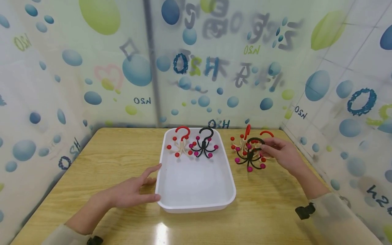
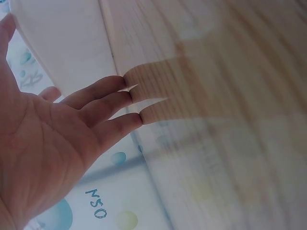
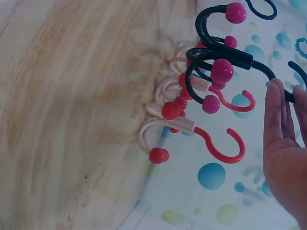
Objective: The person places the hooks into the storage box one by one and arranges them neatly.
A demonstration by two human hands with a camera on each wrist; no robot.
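My right hand (image 1: 283,154) pinches the curved hook of a black multi-arm hook hanger (image 1: 250,156) with pink ball tips, over the right side of the table. In the right wrist view this black hanger's body (image 3: 235,55) shows in front of two beige hangers with red hooks and red balls, one lower (image 3: 184,124) and one higher (image 3: 200,85). A white tray (image 1: 196,183) stands at the centre. My left hand (image 1: 128,194) has its fingers spread, with thumb and fingertips at the tray's left rim.
At the tray's far end lie a beige hanger (image 1: 182,146) with a red hook and a black hanger (image 1: 203,146) with pink balls, side by side. Printed curtains (image 1: 202,81) border the wooden table (image 1: 119,149) at the back and on both sides.
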